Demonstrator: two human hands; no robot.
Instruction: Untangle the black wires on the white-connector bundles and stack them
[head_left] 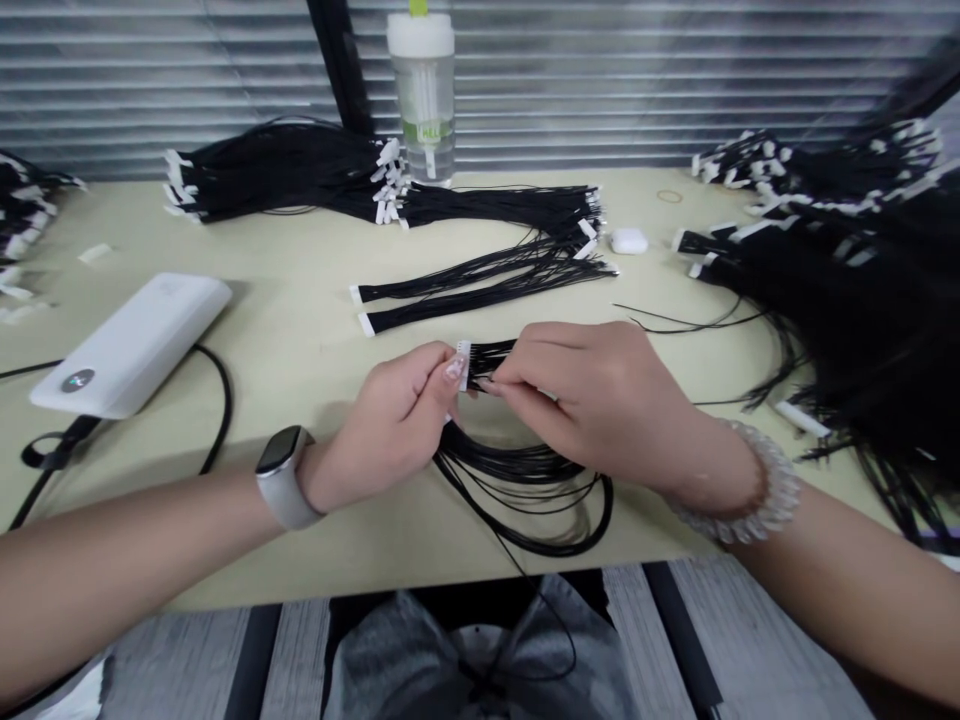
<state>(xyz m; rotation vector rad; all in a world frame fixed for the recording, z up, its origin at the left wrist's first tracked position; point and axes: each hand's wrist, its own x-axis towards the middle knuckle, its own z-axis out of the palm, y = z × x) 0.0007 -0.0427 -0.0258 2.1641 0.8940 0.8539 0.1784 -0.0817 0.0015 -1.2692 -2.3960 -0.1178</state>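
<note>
My left hand (401,405) pinches a white plug connector (464,366) with the thumb on its face. Several thin black wires (491,353) run from that connector to the right. Against the connector's right side, my right hand (592,385) is closed, its thumb and fingertip pinching a black wire close to the housing. The rest of the harness loops (525,460) below both hands on the tabletop, with one strand hanging over the front edge. Behind my hands lie two finished-looking black wire bundles (450,300) with white connectors at their left ends.
A white power bank (135,345) with a black cable lies left. At the back are a large wire bundle (285,170), a clear bottle (426,110) and a small white case (628,241). A big heap of black wires (862,300) covers the right side of the table (300,570).
</note>
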